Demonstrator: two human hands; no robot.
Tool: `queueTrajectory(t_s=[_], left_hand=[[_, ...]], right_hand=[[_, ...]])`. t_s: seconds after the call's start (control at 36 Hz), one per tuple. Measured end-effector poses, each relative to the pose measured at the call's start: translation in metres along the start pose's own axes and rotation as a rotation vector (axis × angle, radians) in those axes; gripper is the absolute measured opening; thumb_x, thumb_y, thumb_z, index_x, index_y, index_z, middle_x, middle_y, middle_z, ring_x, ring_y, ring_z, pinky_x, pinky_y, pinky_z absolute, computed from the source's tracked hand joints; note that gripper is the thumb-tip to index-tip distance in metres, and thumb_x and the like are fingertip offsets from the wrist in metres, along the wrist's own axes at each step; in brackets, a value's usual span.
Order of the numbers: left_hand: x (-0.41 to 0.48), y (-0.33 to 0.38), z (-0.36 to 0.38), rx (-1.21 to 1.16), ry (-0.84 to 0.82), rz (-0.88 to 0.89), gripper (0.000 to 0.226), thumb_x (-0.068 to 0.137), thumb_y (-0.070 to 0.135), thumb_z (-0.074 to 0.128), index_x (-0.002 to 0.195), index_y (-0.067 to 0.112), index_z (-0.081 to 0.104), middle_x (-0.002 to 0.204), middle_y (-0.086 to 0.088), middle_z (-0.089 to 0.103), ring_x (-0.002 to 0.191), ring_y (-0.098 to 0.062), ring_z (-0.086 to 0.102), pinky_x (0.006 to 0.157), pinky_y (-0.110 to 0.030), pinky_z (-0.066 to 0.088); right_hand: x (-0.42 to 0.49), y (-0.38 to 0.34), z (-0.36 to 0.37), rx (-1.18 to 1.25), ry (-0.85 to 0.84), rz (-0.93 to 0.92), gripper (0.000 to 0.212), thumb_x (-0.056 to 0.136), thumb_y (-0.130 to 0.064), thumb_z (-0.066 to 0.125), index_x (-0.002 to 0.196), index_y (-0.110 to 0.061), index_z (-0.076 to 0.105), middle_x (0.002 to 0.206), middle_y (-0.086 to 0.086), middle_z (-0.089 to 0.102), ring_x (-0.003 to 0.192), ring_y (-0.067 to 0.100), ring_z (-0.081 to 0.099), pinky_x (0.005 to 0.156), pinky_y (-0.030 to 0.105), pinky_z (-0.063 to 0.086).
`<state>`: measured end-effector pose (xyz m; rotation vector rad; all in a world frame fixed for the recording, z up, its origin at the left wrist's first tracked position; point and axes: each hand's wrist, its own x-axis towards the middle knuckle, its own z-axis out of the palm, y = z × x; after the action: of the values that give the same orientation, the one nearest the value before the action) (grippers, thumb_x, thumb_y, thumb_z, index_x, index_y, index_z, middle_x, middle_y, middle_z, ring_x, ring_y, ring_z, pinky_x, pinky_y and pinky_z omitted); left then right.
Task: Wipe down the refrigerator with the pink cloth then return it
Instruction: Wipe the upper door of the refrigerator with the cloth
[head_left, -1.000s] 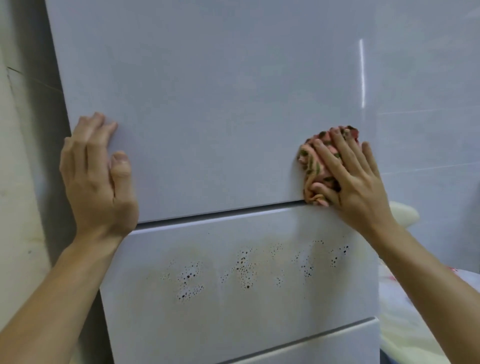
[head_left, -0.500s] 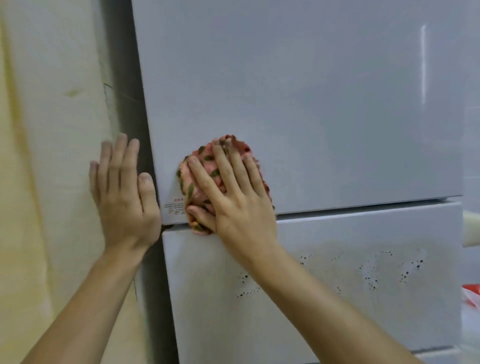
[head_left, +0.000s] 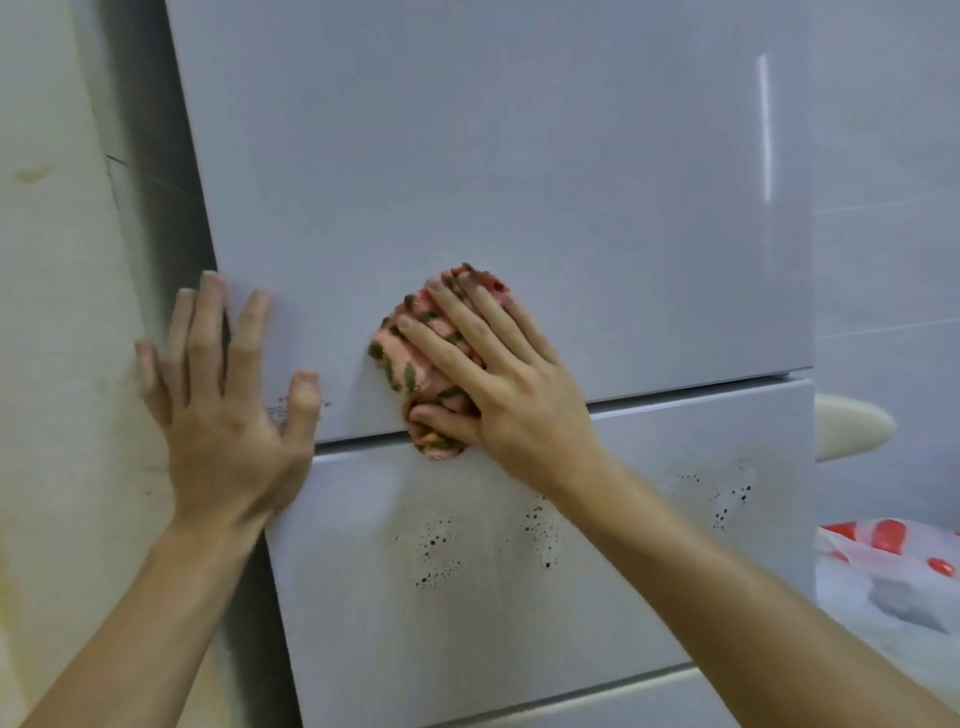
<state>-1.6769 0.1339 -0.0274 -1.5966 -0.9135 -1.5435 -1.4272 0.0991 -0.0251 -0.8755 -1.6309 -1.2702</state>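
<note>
Fingers (head_left: 447, 332) out straight across the pink cloth (head_left: 405, 358), pinning it flat to the refrigerator (head_left: 519, 171)!

Presses with the right hand (head_left: 519, 400), palm down, thumb lying across the bottom of the wad, forearm reaching in from lower right. Keeps the bunched cloth low on the upper door, its bottom edge spilling over the seam onto the drawer panel (head_left: 571, 623) below. Braces with the left hand (head_left: 228, 421) just beside it, fingers spread wide, straddling the door's left edge: thumb and forefinger on the door face, the others out past it toward the wall (head_left: 62, 338). Dark speckles (head_left: 436, 551) dotted across the drawer panel, under the right wrist.
</note>
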Motion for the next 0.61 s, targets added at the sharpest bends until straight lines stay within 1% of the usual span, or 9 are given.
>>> queueTrajectory(t_s=[0.11,0.17,0.22,0.28,0.36,0.42,0.47,0.53,0.61], left_hand=[[-0.002,0.031,0.011,-0.006,0.034,0.102,0.065,0.097,0.036,0.054,0.158,0.016,0.043,0.169,-0.013,0.029,0.157,-0.033,0.025,0.128,-0.056,0.012],[-0.001,0.043,0.018,-0.022,0.040,0.128,0.062,0.098,0.035,0.054,0.156,0.016,0.047,0.169,-0.013,0.031,0.157,-0.034,0.027,0.128,-0.054,0.013],[-0.001,0.050,0.023,-0.014,0.052,0.140,0.059,0.099,0.034,0.053,0.155,0.016,0.049,0.168,-0.013,0.033,0.156,-0.033,0.029,0.129,-0.052,0.014],[-0.001,0.051,0.025,0.006,0.060,0.140,0.057,0.100,0.034,0.051,0.154,0.015,0.049,0.167,-0.012,0.035,0.156,-0.033,0.029,0.129,-0.053,0.016],[-0.002,0.050,0.025,0.021,0.052,0.137,0.057,0.100,0.034,0.050,0.154,0.015,0.049,0.168,-0.011,0.035,0.156,-0.033,0.029,0.128,-0.054,0.018],[-0.003,0.049,0.024,0.016,0.040,0.129,0.058,0.100,0.035,0.050,0.155,0.016,0.048,0.168,-0.011,0.034,0.157,-0.033,0.028,0.128,-0.053,0.016],[-0.003,0.050,0.022,0.003,0.027,0.125,0.059,0.100,0.035,0.050,0.156,0.017,0.047,0.169,-0.011,0.033,0.157,-0.032,0.027,0.129,-0.052,0.014],[-0.003,0.049,0.020,-0.011,0.008,0.125,0.060,0.099,0.035,0.050,0.157,0.017,0.046,0.169,-0.010,0.032,0.157,-0.031,0.026,0.130,-0.050,0.012],[-0.003,0.047,0.018,-0.009,-0.026,0.118,0.060,0.100,0.035,0.047,0.158,0.018,0.045,0.169,-0.009,0.032,0.158,-0.031,0.025,0.130,-0.049,0.012]], right_hand=[[-0.033,0.065,-0.034,-0.069,-0.019,0.021,0.066,0.104,-0.058,0.056,0.157,-0.019,0.047,0.167,0.012,0.035,0.158,0.030,0.027,0.127,0.053,0.027],[-0.052,0.100,-0.052,-0.110,-0.033,0.065,0.066,0.105,-0.058,0.053,0.157,-0.018,0.045,0.167,0.013,0.033,0.158,0.031,0.026,0.127,0.055,0.026],[-0.070,0.130,-0.067,-0.149,-0.040,0.138,0.066,0.107,-0.059,0.047,0.158,-0.018,0.043,0.169,0.013,0.031,0.158,0.033,0.025,0.128,0.055,0.024],[-0.088,0.157,-0.078,-0.161,-0.048,0.238,0.066,0.108,-0.060,0.040,0.160,-0.020,0.040,0.170,0.011,0.028,0.159,0.030,0.022,0.129,0.054,0.020],[-0.108,0.186,-0.090,-0.138,-0.035,0.377,0.067,0.108,-0.058,0.037,0.162,-0.018,0.035,0.172,0.011,0.024,0.161,0.026,0.017,0.129,0.055,0.019],[-0.115,0.191,-0.093,-0.091,-0.025,0.457,0.067,0.109,-0.054,0.039,0.163,-0.017,0.032,0.173,0.008,0.019,0.161,0.023,0.015,0.129,0.050,0.021],[-0.115,0.186,-0.093,-0.046,-0.022,0.547,0.065,0.107,-0.048,0.041,0.165,-0.021,0.030,0.174,0.003,0.017,0.161,0.018,0.016,0.128,0.040,0.023],[-0.112,0.179,-0.094,-0.057,0.006,0.587,0.060,0.107,-0.042,0.039,0.163,-0.022,0.033,0.173,0.003,0.024,0.159,0.019,0.022,0.126,0.033,0.026],[-0.100,0.161,-0.095,-0.081,0.098,0.632,0.052,0.110,-0.037,0.038,0.154,-0.012,0.049,0.160,0.008,0.047,0.150,0.029,0.039,0.121,0.030,0.028]])
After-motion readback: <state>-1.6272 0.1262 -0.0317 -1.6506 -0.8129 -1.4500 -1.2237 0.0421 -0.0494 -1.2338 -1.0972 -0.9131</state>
